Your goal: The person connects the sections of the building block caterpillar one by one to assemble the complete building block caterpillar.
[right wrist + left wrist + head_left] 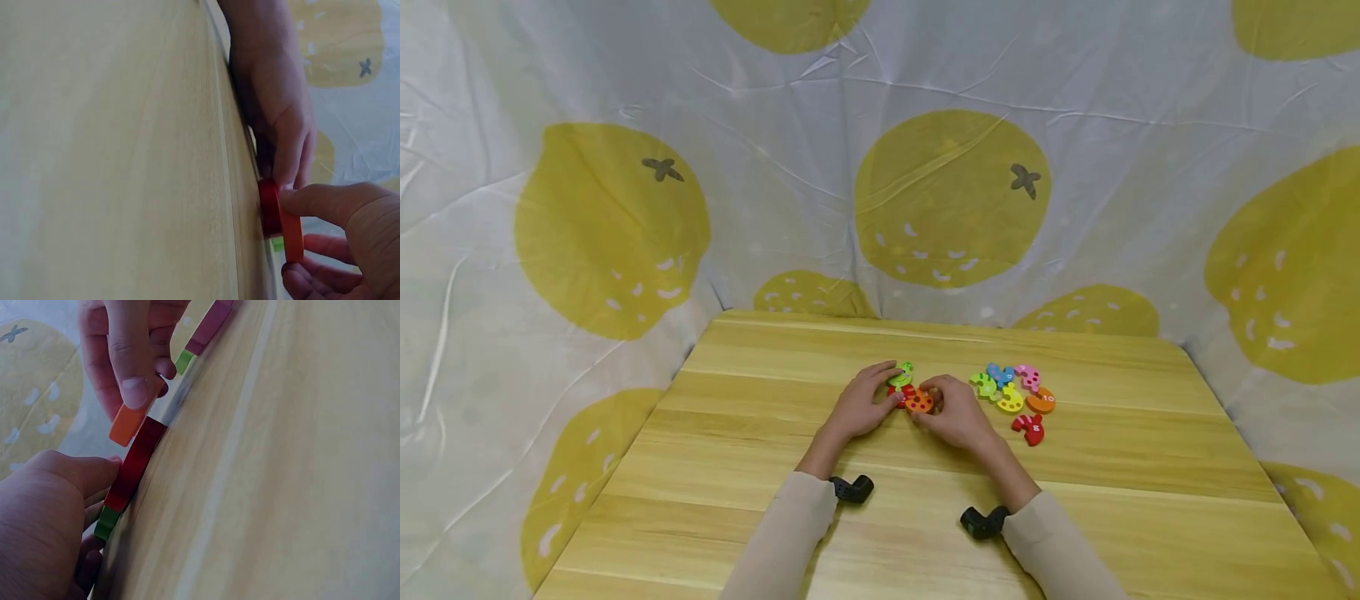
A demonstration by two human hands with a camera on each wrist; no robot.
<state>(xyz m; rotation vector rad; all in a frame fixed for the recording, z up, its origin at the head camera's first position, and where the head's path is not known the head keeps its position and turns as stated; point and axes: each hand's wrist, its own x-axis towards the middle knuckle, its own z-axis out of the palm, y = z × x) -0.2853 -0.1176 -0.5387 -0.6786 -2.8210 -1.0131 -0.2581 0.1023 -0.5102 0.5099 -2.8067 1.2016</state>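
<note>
My right hand (962, 412) pinches an orange dotted puzzle piece (919, 402) between thumb and fingers. In the left wrist view that orange piece (127, 424) is tilted and raised off the table, at the edge of a red puzzle piece (136, 464). The red piece lies on the table, with a green puzzle piece (901, 377) joined against its far side. My left hand (862, 406) holds these two from the left, its thumb on the red piece and its fingers around by the green one. Fingers hide parts of all these pieces.
To the right lies a loose group of pieces: green striped (983, 385), blue (1000, 375), pink (1027, 377), yellow (1011, 399), orange marked 10 (1041, 400) and red marked 8 (1030, 430). The wooden table (1135, 517) meets a lemon-print cloth (790, 208) at its back and sides.
</note>
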